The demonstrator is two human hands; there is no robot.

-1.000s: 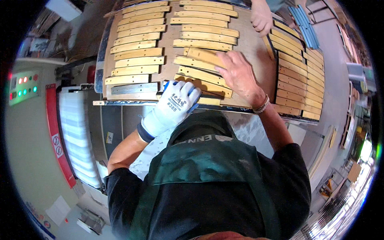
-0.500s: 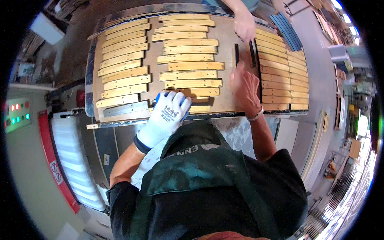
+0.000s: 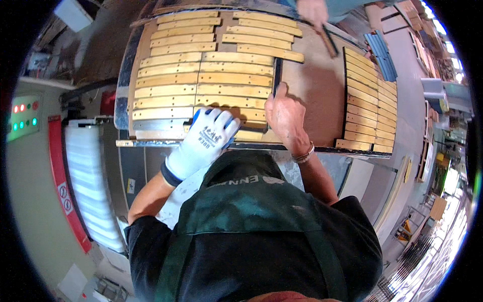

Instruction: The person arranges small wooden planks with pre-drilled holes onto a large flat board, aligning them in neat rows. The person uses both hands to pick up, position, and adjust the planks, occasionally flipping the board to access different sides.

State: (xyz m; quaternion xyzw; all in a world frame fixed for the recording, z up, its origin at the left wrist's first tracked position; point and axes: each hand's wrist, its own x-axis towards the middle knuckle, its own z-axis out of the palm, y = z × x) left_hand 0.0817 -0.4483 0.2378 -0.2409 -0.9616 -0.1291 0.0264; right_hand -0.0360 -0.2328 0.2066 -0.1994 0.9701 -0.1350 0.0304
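My left hand (image 3: 209, 133), in a white glove with blue fingertips, is curled over a dark bar (image 3: 254, 126) lying across the nearest slats at the board's near edge. Much of the bar is hidden under the glove. My bare right hand (image 3: 289, 113) grips a narrow black strip (image 3: 277, 73) with the index finger stretched along it. This strip lies against the right ends of the yellow wooden slats (image 3: 234, 80). The nearer slats meet end to end in two columns; the farther slats (image 3: 264, 34) are staggered, with a gap between columns.
Across the board, another person's hand (image 3: 313, 11) holds a dark-edged strip (image 3: 329, 41). A second block of slats (image 3: 361, 100) lies at the right, edged in black. Blue-grey slats (image 3: 381, 55) stand beyond the far right corner. A lit button panel (image 3: 25, 115) is at the left.
My right hand has moved left with the black strip, and the nearer slats have closed up end to end. The other person's hand has drawn back toward the far edge. My left hand stays on the bar.
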